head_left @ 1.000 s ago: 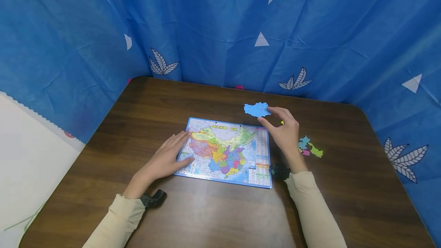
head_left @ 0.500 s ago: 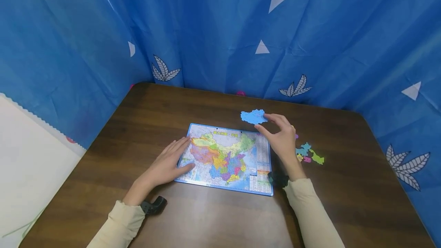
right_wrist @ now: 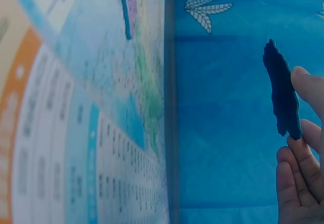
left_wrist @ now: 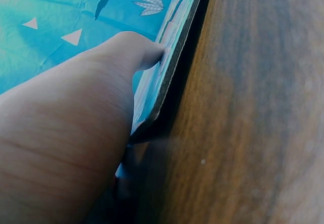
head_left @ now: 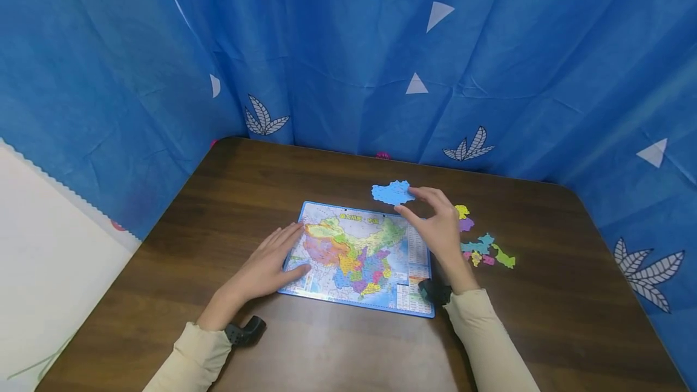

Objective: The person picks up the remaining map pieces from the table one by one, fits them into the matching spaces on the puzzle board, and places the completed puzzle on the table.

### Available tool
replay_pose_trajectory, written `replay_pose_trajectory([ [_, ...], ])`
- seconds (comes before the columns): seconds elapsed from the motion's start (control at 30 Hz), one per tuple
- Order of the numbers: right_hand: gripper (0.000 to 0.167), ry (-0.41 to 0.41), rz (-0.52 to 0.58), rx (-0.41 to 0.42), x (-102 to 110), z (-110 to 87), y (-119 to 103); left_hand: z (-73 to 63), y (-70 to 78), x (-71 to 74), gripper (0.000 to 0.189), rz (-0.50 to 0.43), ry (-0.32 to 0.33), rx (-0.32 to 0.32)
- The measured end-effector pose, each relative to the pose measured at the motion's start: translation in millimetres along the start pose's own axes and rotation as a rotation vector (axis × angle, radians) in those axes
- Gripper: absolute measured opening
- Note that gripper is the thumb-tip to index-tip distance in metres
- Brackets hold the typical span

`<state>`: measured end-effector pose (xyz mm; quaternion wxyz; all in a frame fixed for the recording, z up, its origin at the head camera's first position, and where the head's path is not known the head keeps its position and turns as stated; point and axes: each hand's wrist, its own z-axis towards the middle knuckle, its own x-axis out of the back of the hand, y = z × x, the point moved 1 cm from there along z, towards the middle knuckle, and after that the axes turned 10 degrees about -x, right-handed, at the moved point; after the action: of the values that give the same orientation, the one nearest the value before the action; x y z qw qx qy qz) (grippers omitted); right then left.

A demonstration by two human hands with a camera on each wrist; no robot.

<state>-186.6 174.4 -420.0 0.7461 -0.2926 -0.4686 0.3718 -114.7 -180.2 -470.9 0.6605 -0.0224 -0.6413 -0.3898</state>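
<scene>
A map puzzle board (head_left: 403, 259) lies flat on the table, printed with a colourful map of China. My left hand (head_left: 264, 268) rests on the board's left edge with its fingers stretched out; in the left wrist view the thumb (left_wrist: 147, 54) touches the board's surface. Beyond the board's upper right, my right hand (head_left: 440, 222) pinches a blue puzzle piece (head_left: 391, 193) by its right end, between thumb and fingers. The piece is held above the table. In the right wrist view its dark underside (right_wrist: 282, 90) shows, tilted nearly edge-on.
Several loose puzzle pieces lie right of the board: yellow (head_left: 461, 212), purple (head_left: 466, 224), teal (head_left: 483, 243), pink (head_left: 488, 261) and green (head_left: 504, 257). A blue curtain (head_left: 348, 47) hangs behind the wooden table (head_left: 327, 356). Dark wrist cameras (head_left: 246, 331) sit on both wrists.
My right hand has moved left with the blue puzzle piece, bringing more loose pieces into sight. The left hand stays on the board. The whole head view has shifted slightly downward.
</scene>
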Motion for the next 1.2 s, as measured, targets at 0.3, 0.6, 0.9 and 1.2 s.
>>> replay_pose_trajectory([
  [0.3, 0.047, -0.024, -0.012, 0.045, -8, -1.7, -5, 0.5, 0.1, 1.1, 0.086, 0.003, 0.005, -0.017],
  [0.6, 0.047, -0.043, 0.02, 0.107, -17, -1.8, -10, 2.0, -0.4, 2.4, 0.086, 0.007, -0.001, -0.017],
  [0.9, 0.046, -0.055, 0.048, 0.111, -20, -3.6, -15, 2.0, -1.0, 2.0, 0.086, 0.004, -0.009, -0.011],
  [1.2, 0.044, -0.068, 0.071, 0.105, -23, -5.2, -17, 1.9, 1.2, 3.9, 0.086, -0.002, -0.007, -0.003],
])
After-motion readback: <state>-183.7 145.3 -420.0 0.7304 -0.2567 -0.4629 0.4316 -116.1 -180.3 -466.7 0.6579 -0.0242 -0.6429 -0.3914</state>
